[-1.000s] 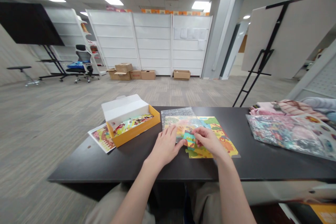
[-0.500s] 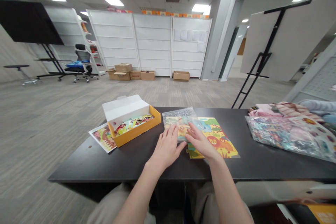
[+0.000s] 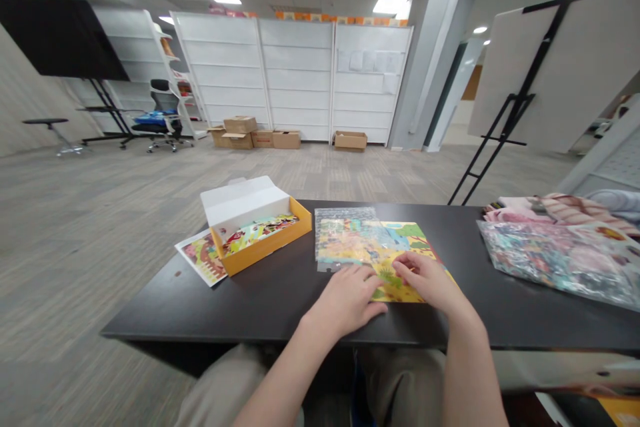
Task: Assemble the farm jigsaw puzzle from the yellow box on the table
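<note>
A colourful puzzle board (image 3: 405, 250) lies flat on the black table (image 3: 260, 310) in front of me. A clear plastic bag (image 3: 345, 233) with colourful pieces lies over the board's left part. My left hand (image 3: 350, 297) rests palm down at the board's near left corner, fingers stretched flat. My right hand (image 3: 425, 277) lies on the board's near edge, fingers curled slightly, nothing visible in it. An open yellow box (image 3: 257, 227) with a white lid stands to the left, holding printed sheets.
A printed picture sheet (image 3: 200, 257) lies beside the yellow box. Patterned plastic packets (image 3: 560, 257) and folded fabric (image 3: 555, 207) sit at the table's right. Beyond are an easel (image 3: 505, 113), cardboard boxes (image 3: 240, 133) on the floor, white shelving and an office chair (image 3: 160, 117).
Both hands slid back toward me from the bag to the board's near edge. The plastic bag now lies flat on the board's left part, released.
</note>
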